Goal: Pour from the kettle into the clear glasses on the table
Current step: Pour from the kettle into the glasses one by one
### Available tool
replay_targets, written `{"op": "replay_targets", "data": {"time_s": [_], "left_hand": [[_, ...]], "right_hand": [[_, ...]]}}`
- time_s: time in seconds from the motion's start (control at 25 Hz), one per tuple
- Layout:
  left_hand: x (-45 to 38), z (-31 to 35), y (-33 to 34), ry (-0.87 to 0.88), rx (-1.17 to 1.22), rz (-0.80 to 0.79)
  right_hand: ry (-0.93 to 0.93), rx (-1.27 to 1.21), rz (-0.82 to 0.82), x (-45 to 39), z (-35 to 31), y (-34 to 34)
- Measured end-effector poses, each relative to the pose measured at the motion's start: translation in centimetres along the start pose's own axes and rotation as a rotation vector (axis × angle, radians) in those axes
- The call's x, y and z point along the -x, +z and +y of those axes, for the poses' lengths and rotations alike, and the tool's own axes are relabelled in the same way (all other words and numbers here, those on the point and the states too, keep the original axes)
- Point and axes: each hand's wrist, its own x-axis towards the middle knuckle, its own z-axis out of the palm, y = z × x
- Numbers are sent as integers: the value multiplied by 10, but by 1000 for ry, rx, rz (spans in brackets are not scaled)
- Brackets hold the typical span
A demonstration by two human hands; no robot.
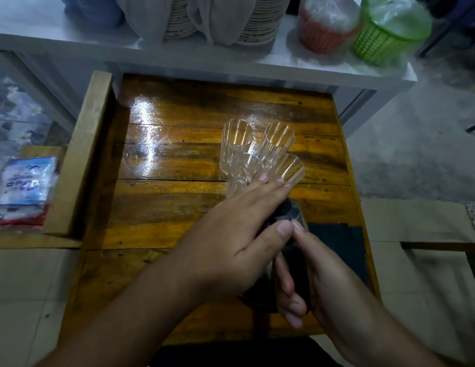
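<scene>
Several clear fluted glasses (257,152) are bunched together and tilted, mouths pointing away from me, over the middle of the wooden table (178,207). My left hand (231,239) grips them at their bases. Under that hand stands a dark kettle (290,211), mostly hidden; only its lid and part of its body show. My right hand (318,282) curls around the kettle's dark handle at the table's near right, its thumb touching my left thumb.
A white shelf (337,64) behind the table carries stacked plates (257,27), an orange basket (324,30) and a green basket (384,35). A wooden rail (80,154) borders the table's left side, with a plastic packet (24,186) beyond it. A dark patch (342,247) marks the table's right.
</scene>
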Motion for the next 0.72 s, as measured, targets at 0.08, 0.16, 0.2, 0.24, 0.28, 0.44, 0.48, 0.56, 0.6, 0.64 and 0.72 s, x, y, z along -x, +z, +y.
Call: {"op": "replay_targets", "data": {"time_s": [0.08, 0.16, 0.2, 0.24, 0.28, 0.44, 0.48, 0.56, 0.6, 0.64, 0.72], "left_hand": [[0, 0, -1, 4, 16, -1], [0, 0, -2, 0, 29, -6], [0, 1, -2, -2, 32, -7], [-1, 2, -2, -3, 34, -8], [-1, 2, -2, -4, 34, -7], [-4, 2, -2, -12, 35, -8], [-4, 2, -2, -14, 36, -6], [-5, 1, -2, -15, 32, 1], [-6, 1, -2, -15, 30, 3], [-6, 1, -2, -17, 28, 4], [-6, 1, -2, -21, 18, 6]], "right_hand": [[2, -13, -3, -1, -1, 1], [5, -23, -11, 0, -1, 1], [5, -30, -13, 0, -2, 1], [4, -36, -17, 0, -3, 1], [3, -39, -20, 0, -4, 1], [-12, -49, -16, -2, -3, 0], [-17, -49, -16, -3, -3, 0], [-30, -43, -18, -4, -2, -2], [-32, -34, -16, -4, -2, -3], [-29, -20, -14, -4, -2, -3], [-30, 8, -20, -4, -3, -3]]}}
